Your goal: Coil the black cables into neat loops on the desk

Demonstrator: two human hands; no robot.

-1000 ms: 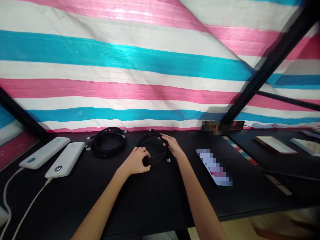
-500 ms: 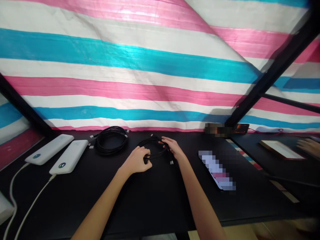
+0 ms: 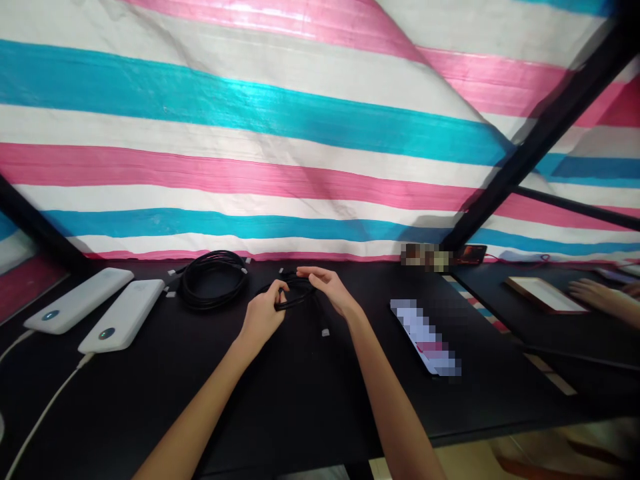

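The left hand (image 3: 263, 318) is curled shut around a thin black rubbery cable loop (image 3: 295, 295), in the middle of the smooth black bench (image 3: 295, 413). The right hand (image 3: 330, 290) is open, just beside the loop. At upper left lie a fat round coil of black cable (image 3: 213, 280) and two flat white plastic power banks (image 3: 100, 310).

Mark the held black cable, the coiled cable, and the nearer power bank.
Held black cable (image 3: 295, 302), head view, on its loop.
Coiled cable (image 3: 213, 301), head view, on its front arc.
Nearer power bank (image 3: 123, 317), head view, on its white casing.
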